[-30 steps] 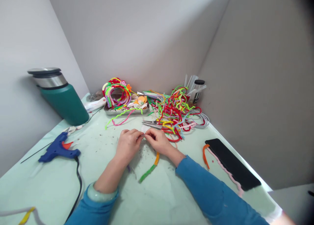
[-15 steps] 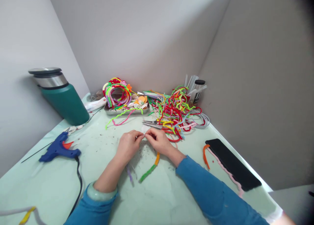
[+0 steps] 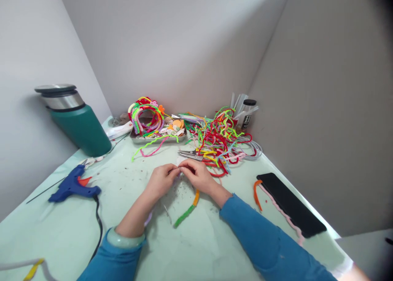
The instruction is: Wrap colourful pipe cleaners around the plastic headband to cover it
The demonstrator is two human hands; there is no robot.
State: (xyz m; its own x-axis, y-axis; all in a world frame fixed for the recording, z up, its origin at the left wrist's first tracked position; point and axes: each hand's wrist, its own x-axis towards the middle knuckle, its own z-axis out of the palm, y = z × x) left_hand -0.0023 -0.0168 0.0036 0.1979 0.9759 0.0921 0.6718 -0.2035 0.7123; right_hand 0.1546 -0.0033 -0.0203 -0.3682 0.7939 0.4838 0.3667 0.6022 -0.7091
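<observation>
Over the middle of the desk [image 3: 184,252], the left hand [image 3: 161,180] and right hand [image 3: 199,175] are pinching, their fingertips meeting; anything between them is too small to tell. An orange-and-green fuzzy strand [image 3: 188,213] is trailing from beneath the right hand toward the near edge, looking light, soft and bendable, hardly slippery, its fuzz likely crushing under hard pressure; the free green end is offering the easiest hold. Scissors [image 3: 196,157] are lying just beyond the hands, blades toward the left edge, beside a tangle of strands [image 3: 221,138] that is crowding the far right corner and could snag. A blue glue gun [image 3: 72,185] is resting by the left edge, a black slab [image 3: 291,203] along the right.
</observation>
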